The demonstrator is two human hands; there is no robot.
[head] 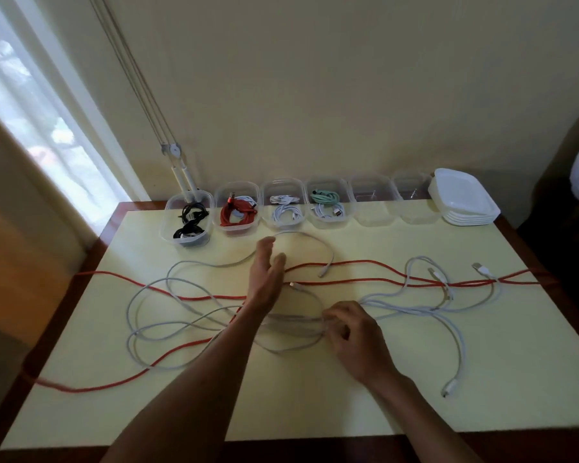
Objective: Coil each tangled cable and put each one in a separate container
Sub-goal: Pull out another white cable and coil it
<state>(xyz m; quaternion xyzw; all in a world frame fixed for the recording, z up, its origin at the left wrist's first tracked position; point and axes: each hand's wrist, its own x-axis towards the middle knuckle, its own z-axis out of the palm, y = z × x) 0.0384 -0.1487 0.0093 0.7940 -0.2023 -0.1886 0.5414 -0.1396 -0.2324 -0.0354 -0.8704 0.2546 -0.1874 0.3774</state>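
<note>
Your tangled cables (214, 315) sprawl across the table (281, 402) centre, left to right; six containers (237, 208) line the far edge behind them; the left four hold coils; stacked lids (463, 198) sit rightmost.

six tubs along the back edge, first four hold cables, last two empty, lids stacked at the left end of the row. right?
Not quite. The head view shows the stack of lids at the right end of the row, beside the last of the empty tubs. The rest stands: six tubs, four holding cables, starting with the black-cable tub.
</note>
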